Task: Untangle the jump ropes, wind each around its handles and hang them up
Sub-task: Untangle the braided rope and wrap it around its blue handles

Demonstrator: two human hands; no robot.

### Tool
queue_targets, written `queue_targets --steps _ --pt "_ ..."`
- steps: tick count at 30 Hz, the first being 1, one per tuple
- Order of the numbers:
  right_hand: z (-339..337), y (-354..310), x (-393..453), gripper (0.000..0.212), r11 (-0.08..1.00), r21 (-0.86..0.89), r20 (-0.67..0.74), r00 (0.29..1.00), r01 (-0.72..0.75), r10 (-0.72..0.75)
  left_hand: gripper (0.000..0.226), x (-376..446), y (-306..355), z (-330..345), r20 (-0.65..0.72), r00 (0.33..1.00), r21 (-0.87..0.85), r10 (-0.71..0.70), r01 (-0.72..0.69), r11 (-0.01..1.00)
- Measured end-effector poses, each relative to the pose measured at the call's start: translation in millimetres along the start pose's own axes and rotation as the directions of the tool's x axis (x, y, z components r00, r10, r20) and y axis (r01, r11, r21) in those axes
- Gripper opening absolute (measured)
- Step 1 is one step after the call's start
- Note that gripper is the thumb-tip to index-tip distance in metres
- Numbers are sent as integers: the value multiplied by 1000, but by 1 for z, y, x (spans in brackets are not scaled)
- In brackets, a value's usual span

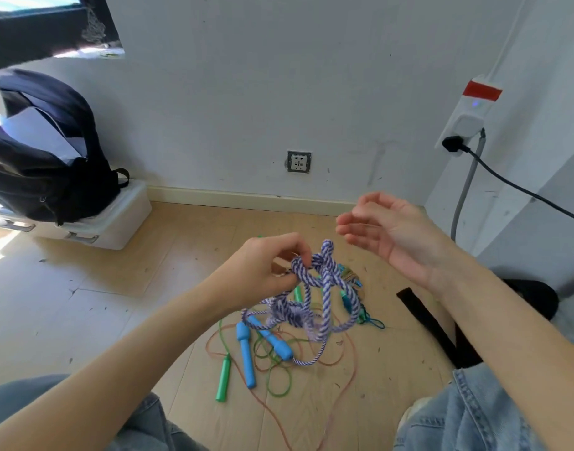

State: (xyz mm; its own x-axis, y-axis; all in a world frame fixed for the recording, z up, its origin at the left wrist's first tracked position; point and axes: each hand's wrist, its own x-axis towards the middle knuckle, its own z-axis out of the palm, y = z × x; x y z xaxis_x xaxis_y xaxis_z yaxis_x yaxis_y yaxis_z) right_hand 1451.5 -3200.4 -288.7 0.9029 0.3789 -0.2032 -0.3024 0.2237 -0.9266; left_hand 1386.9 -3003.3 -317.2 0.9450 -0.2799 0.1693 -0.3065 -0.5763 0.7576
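Wooden floor [100, 288] below a white wall holds the pile. You are early on: nothing is wound or hung. Your left hand [262, 268] pinches a knot in the purple-and-white braided rope [324, 288], lifted over the floor; your right hand [386, 229] hovers empty, fingers loose. Blue handles [246, 356], a green handle [223, 379] and thin cords lie tangled beneath.

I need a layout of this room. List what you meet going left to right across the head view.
Dark backpack on a white storage box → green handle → left hand pinching the blue-and-white rope → right hand, lifted free → white power strip on the wall.
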Motion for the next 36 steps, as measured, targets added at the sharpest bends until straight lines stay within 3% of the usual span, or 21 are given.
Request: queue_targets --steps 3,5,7,10,12,14,19,23,25,27,29,31,33,34,36 --pt "8 12 -4 27 927 -375 131 990 -3 56 38 -1 3 -1 -77 997 -18 -3 1 1000" --pt "15 20 -6 28 899 -438 165 984 16 63 33 0 5 -2 -91 995 -69 -43 37 997" --pt "18 18 -5 20 885 -453 148 988 105 -41 26 2 6 -5 -34 992 -250 -118 106 963" --pt "19 17 -5 21 771 -579 202 963 264 -178 21 3 10 -10 64 962 -555 -266 256 792" --pt "23 23 -5 22 649 -687 264 944 327 -196 23 5 9 -7 11 943 -452 -334 302 839" --pt "27 27 -5 19 622 -711 246 944 329 -218 22 8 9 -5 -13 928 -370 -373 342 864" --pt "29 31 1 11 620 -714 114 929 324 -353 18 14 7 -8 44 899 -457 -436 406 791" --pt "29 27 1 26 574 -735 71 884 360 -462 14 15 3 -8 95 856 -637 -507 444 630" --pt "27 25 2 29 610 -711 61 896 349 -440 16 16 -1 -13 97 828 -724 -551 439 532" --pt "25 20 4 28 777 -551 -29 924 303 -380 19 17 -4 -18 60 818 -729 -571 427 535" --pt "23 16 4 26 939 -248 -81 960 240 -267 19 16 -7 -15 -1 841 -555 -541 450 700" --pt "23 15 1 25 989 -45 4 990 144 -144 14 13 -8 -4 12 878 -252 -478 465 848" --pt "23 17 -2 23 997 -59 147 988 59 -49 11 12 -10 6 49 894 -84 -445 448 890" --pt "22 18 -3 23 993 -116 211 978 33 -8 13 12 -11 5 40 892 -105 -450 452 886" --pt "21 17 -5 23 938 -344 301 951 43 66 16 15 -12 -7 29 842 -350 -539 514 783"
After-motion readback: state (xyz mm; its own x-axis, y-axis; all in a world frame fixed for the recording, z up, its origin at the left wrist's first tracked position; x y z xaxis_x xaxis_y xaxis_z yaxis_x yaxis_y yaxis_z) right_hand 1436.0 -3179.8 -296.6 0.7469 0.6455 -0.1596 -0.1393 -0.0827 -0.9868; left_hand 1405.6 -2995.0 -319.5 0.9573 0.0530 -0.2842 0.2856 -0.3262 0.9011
